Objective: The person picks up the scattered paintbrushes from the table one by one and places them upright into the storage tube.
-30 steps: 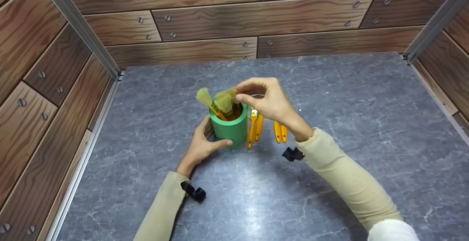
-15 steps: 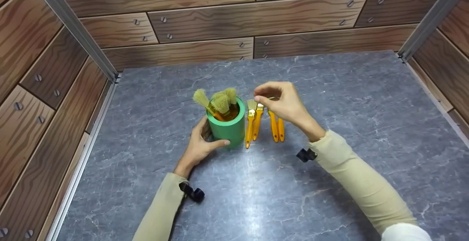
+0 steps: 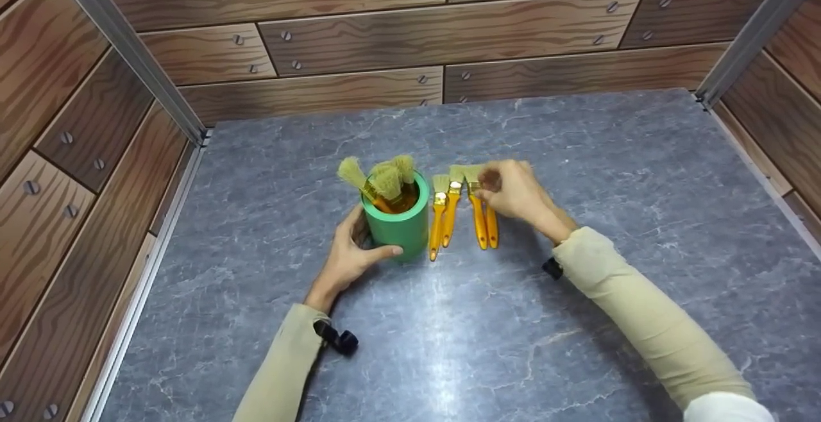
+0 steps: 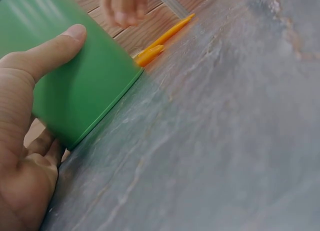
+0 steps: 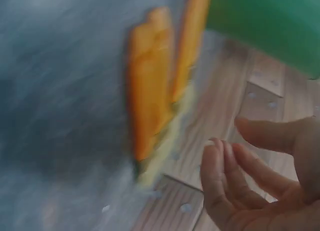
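Observation:
A green cylindrical cup point(image 3: 404, 236) stands upright, with several paintbrushes point(image 3: 387, 181) in it, bristles up. My left hand point(image 3: 346, 258) grips its near left side, thumb across the front and fingers around behind. Right of the cup lie flat paintbrushes with orange handles in two pairs, bristles away from me: one pair point(image 3: 437, 223) beside the cup, another pair point(image 3: 478, 220) farther right. Over the bristle end of the rightmost brush hovers my right hand point(image 3: 516, 192). In the right wrist view, this hand point(image 5: 260, 181) has thumb and fingers apart, with nothing between them.
The work surface is a grey marbled tabletop point(image 3: 256, 217). Wood-patterned panels point(image 3: 359, 37) wall it at the back and both sides, with metal posts point(image 3: 135, 56) at the rear corners.
My right hand has moved from the brushes in the cup rightward to above the right pair on the table, leaving the cup's brushes standing there. The left hand keeps its grip on the cup.

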Available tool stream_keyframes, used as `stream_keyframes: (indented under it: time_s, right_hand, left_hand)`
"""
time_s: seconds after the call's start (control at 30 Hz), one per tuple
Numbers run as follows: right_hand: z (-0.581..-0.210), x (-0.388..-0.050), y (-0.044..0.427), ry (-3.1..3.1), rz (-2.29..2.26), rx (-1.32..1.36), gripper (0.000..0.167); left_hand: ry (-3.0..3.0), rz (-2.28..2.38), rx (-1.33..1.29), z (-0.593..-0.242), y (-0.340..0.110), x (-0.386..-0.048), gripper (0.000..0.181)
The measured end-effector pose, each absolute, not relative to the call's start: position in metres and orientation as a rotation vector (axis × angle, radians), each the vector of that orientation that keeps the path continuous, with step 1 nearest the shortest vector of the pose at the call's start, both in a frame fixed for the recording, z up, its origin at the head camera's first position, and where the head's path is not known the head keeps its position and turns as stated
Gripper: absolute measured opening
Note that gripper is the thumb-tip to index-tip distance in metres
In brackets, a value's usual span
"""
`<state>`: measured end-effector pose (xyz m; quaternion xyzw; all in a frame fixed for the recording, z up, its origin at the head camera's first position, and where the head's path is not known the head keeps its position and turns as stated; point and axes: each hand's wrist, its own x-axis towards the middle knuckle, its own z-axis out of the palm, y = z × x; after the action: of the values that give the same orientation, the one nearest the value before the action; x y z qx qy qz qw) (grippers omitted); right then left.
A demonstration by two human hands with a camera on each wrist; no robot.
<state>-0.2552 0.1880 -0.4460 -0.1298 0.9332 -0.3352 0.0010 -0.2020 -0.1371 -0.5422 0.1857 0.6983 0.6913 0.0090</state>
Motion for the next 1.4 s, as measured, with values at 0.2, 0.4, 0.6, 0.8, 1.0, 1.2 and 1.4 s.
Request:
stream_keyframes:
  time_s: [0.2,0.4,0.6,0.8,1.0,1.2,1.4]
  right_hand:
    - [-0.461,-0.26,0.2,2.917,-0.888,-0.265,0.02]
    - [-0.466,-0.264,0.204,2.887,-0.893,-0.227,0.027]
    - [-0.469,-0.267,0.206,2.854,-0.886,-0.136,0.028]
    - [-0.471,-0.27,0.206,2.794,-0.969,0.016,0.031]
    - [-0.473,-0.273,0.205,2.743,-0.986,0.141,0.04]
    - [-0.473,-0.271,0.208,2.713,-1.023,0.172,0.029]
    - [-0.473,-0.271,0.212,2.666,-1.092,0.169,0.035]
  left_hand:
    - [2.186,2.151,0.586,-0.543,-0.137,-0.202,0.102]
    - [2.178,2.165,0.578,-0.542,-0.136,-0.202,0.102]
    - [2.17,2.175,0.573,-0.542,-0.136,-0.202,0.101]
    - [2.168,2.181,0.577,-0.542,-0.136,-0.202,0.101]
    - [2.188,2.153,0.574,-0.542,-0.137,-0.202,0.099]
    - [2.183,2.143,0.56,-0.542,-0.137,-0.201,0.099]
    - [2.168,2.157,0.555,-0.543,-0.136,-0.202,0.1]
